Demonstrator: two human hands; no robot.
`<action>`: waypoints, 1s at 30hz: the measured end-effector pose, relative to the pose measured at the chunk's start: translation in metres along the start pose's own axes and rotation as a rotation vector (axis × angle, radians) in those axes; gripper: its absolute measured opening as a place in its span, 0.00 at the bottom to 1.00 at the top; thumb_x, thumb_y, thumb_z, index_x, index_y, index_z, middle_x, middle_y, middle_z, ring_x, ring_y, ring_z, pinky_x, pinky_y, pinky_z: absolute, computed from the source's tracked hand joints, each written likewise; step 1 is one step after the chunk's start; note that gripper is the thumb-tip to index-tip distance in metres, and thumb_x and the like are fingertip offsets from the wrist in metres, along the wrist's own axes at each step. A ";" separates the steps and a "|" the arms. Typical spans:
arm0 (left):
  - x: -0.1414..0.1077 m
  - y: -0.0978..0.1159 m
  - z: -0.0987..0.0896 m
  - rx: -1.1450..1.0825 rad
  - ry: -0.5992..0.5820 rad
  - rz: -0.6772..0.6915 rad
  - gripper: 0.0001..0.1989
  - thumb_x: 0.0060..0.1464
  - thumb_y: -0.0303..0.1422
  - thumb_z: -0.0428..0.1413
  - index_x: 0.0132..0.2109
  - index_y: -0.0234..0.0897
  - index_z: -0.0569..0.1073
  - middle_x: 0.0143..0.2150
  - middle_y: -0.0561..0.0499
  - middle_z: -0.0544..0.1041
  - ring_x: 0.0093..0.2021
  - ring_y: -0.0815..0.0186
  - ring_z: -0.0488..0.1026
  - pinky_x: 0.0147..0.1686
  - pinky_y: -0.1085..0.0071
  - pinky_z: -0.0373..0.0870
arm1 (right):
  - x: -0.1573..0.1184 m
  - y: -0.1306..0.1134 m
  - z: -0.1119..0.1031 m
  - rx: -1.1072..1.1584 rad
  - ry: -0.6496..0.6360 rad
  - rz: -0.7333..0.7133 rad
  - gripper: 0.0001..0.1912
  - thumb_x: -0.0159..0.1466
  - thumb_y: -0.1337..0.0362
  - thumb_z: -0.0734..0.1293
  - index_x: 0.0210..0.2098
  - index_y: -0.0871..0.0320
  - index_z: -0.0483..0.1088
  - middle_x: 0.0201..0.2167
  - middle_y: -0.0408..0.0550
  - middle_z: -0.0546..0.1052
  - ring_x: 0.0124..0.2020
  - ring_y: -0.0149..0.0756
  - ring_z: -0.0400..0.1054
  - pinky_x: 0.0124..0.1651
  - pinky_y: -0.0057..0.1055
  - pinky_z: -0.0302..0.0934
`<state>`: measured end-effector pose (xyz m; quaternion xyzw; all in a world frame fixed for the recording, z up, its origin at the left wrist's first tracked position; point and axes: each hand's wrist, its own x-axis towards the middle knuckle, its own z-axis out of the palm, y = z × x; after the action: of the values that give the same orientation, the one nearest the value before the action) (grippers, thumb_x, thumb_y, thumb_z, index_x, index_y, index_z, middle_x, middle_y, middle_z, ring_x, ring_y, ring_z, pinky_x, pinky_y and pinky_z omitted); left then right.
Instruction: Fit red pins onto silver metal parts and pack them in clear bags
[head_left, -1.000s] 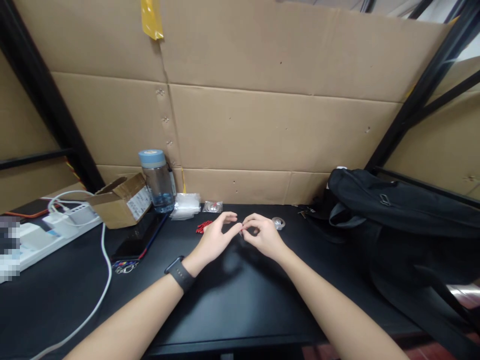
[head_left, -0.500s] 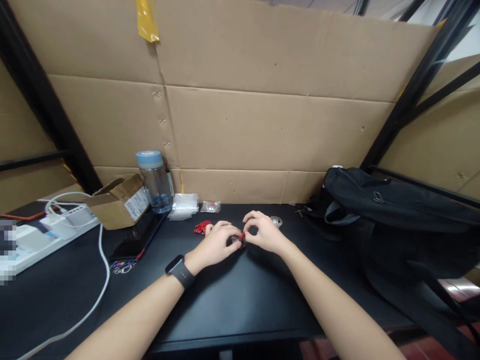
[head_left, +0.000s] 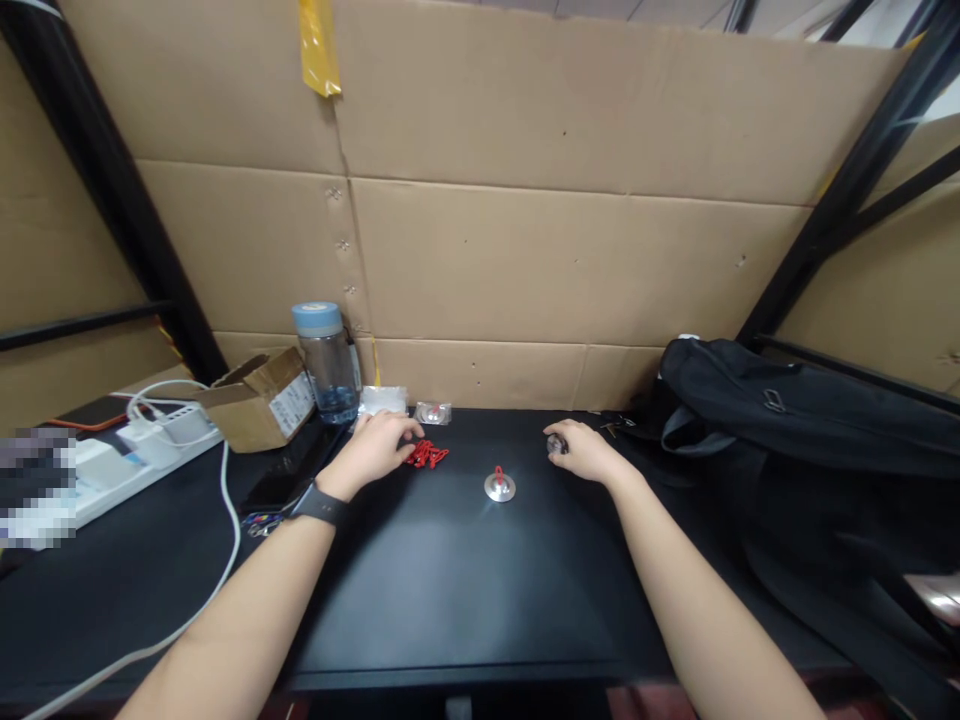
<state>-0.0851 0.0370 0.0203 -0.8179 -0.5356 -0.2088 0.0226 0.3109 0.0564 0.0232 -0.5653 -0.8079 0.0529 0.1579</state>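
- Lying on the desk [head_left: 450, 590], between both hands and well apart from each: a bright disc [head_left: 491, 491], domed side up, with a red loop [head_left: 499, 470] rising from the middle.
- In the right hand [head_left: 589, 452], a second disc [head_left: 556, 444], with thumb and fingers closed about the rim; cannot tell whether lifted or resting on the desk.
- At the left hand [head_left: 375, 448], thumb and forefinger apart, with nothing visible between them, just beside the red cords [head_left: 430, 456]; cannot tell whether touching.
- For either disc, looks rigid and thin, probably light enough for a two-finger hold, with hardly any give.
- Likely slick on the polished face and apt to skid under a flat fingertip; best pinched across the rim, thumb opposite fingers.
- By the loop, should lift readily from above, but probably with some swing.
- Not fragile, judging by the metal, though perhaps easily scratched.
- Among the cords, probably soft, limp and prone to tangling; best drawn out singly from the heap's outer edge.
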 end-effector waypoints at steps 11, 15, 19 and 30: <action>0.002 0.022 0.016 -0.078 -0.038 0.099 0.12 0.50 0.40 0.67 0.42 0.43 0.80 0.45 0.48 0.76 0.48 0.55 0.70 0.49 0.61 0.63 | 0.004 0.018 0.002 0.052 -0.007 -0.004 0.14 0.57 0.69 0.71 0.43 0.56 0.79 0.41 0.50 0.82 0.41 0.40 0.77 0.46 0.30 0.65; 0.000 0.028 0.016 -0.001 -0.044 0.140 0.10 0.52 0.38 0.66 0.43 0.45 0.81 0.45 0.49 0.75 0.50 0.54 0.69 0.50 0.58 0.62 | 0.006 0.023 0.002 0.066 -0.005 0.015 0.15 0.56 0.68 0.73 0.44 0.54 0.79 0.41 0.49 0.83 0.42 0.41 0.77 0.47 0.30 0.65; -0.001 0.033 0.017 0.021 -0.014 0.139 0.06 0.55 0.36 0.64 0.41 0.43 0.81 0.44 0.49 0.75 0.50 0.54 0.68 0.51 0.57 0.61 | 0.006 0.024 0.000 0.093 0.003 0.007 0.16 0.55 0.69 0.74 0.44 0.56 0.79 0.41 0.49 0.83 0.42 0.42 0.77 0.46 0.30 0.66; -0.004 0.053 0.022 0.069 0.062 0.180 0.06 0.60 0.30 0.57 0.35 0.41 0.79 0.45 0.46 0.75 0.51 0.54 0.65 0.49 0.57 0.59 | 0.003 0.018 -0.005 0.116 0.000 0.003 0.17 0.52 0.72 0.73 0.42 0.57 0.79 0.39 0.47 0.83 0.40 0.39 0.76 0.44 0.29 0.65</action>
<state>-0.0329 0.0169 0.0088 -0.8547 -0.4658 -0.2126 0.0857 0.3273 0.0649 0.0233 -0.5564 -0.8026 0.1002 0.1904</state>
